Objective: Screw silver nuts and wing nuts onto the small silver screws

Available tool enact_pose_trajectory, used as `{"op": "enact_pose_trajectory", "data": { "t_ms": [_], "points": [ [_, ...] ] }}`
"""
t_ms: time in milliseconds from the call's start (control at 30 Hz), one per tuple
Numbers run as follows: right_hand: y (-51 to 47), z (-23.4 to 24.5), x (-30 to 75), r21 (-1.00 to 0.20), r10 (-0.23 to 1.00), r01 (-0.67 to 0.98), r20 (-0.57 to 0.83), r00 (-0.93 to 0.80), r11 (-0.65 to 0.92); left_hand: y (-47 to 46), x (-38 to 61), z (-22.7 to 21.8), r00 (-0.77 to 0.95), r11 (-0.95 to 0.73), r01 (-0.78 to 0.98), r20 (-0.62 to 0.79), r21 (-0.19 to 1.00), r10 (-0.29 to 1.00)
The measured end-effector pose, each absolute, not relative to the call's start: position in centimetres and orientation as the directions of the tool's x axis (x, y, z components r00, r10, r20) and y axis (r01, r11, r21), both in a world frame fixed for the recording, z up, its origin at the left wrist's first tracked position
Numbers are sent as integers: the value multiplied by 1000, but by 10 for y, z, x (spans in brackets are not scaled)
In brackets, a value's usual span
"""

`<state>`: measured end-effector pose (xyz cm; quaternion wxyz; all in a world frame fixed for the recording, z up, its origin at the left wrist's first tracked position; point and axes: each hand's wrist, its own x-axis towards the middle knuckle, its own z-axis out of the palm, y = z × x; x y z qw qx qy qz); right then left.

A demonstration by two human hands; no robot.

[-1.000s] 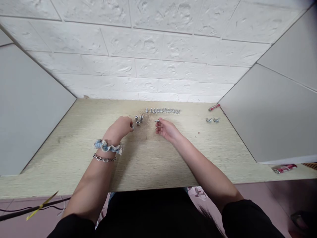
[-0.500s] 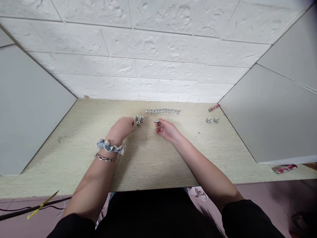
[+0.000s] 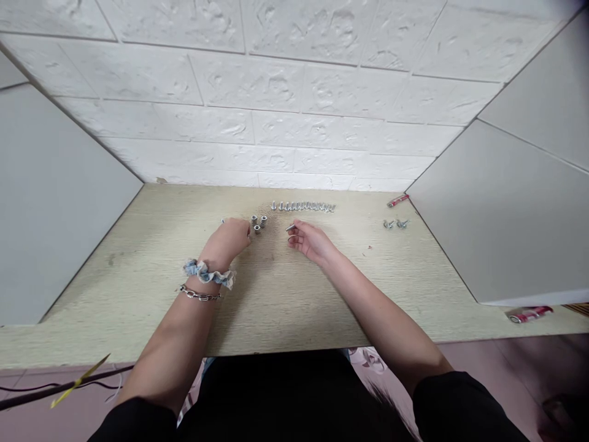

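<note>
My right hand [image 3: 309,239] pinches a small silver bolt [image 3: 290,228] between thumb and index finger, its free end pointing left; the other fingers are loosely curled. My left hand [image 3: 230,238] is closed low over the wooden tabletop [image 3: 285,301], knuckles up; its fingertips and anything in them are hidden. Just right of it stand three silver hex-socket pieces [image 3: 257,229] in a small cluster. Behind both hands, several silver bolts [image 3: 304,206] stand in a row near the wall. A bit of metal [image 3: 223,221] shows just beyond the left hand.
Two winged metal pieces [image 3: 396,224] lie at the right, with a red battery-like cylinder [image 3: 397,201] behind them. Another red cylinder [image 3: 529,314] is at the front right edge. A white brick-pattern wall [image 3: 276,129] and grey side panels [image 3: 515,209] enclose the tabletop.
The bolt in my right hand has tilted, its free end now slightly lower and further left. My left hand has shifted very slightly right and stays closed.
</note>
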<state>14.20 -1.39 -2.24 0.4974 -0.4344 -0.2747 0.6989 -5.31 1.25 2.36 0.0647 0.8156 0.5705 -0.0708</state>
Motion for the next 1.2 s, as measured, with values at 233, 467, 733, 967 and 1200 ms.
{"op": "enact_pose_trajectory", "data": {
  "t_ms": [233,467,733,967,1200],
  "points": [
    [-12,2,159,-850,986,-506,-166,-1,-144,10,-53,25,339,-342,940,-198,21,920],
    [7,6,223,-982,850,149,174,497,114,11,-53,25,325,-325,945,-213,39,921],
    [23,-30,263,-588,889,776,200,413,-228,10,-53,25,322,-322,946,-202,34,925],
    [26,-35,255,-409,947,890,149,285,-203,12,-55,23,341,-342,939,-194,30,920],
    [25,-30,244,-310,944,942,253,212,-128,10,-53,25,335,-332,942,-194,48,922]
  ]
}}
